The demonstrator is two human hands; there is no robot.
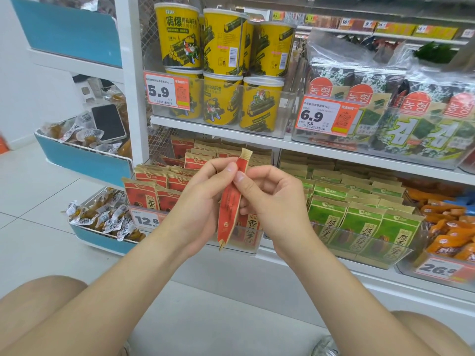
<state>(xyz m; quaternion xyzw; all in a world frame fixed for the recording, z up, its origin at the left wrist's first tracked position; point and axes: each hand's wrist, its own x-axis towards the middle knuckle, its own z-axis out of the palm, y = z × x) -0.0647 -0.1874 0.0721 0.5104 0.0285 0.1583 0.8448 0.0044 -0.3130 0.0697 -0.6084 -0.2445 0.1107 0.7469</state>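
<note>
You are in a snack shop. White shelves (221,140) before you carry clear bins of yellow seaweed tubs (223,42) and green packets (359,227). Orange price tags (167,89) hang on the bin fronts.

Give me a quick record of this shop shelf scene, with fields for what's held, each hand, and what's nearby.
held item: red packet, seen edge-on, roughly upright
left hand: pinches its upper part
right hand: pinches it from the other side
lower shelf: green packets in a clear bin
upper shelf: yellow tubs, price tag reading 5.9
side bin: phone lying on wrapped snacks
</note>
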